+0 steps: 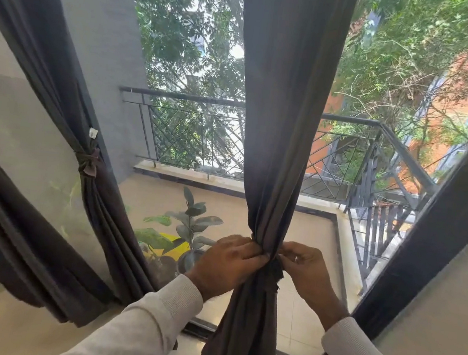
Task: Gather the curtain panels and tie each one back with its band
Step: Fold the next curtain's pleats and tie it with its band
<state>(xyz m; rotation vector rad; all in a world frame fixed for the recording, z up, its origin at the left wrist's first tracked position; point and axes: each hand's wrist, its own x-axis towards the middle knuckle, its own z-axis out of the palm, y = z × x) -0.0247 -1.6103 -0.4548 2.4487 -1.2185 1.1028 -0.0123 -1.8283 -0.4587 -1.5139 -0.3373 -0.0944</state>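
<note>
Both hands are gripping the middle curtain panel at its gathered waist. The left hand is pinching the folds, while the right hand is pinching the band beside it.

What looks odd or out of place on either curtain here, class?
A small white tag sticks out of the left curtain just above its tied band. It stands out as a pale scrap against the dark cloth. On the middle curtain, held by both hands, a frayed dark edge hangs below the right hand.
</note>
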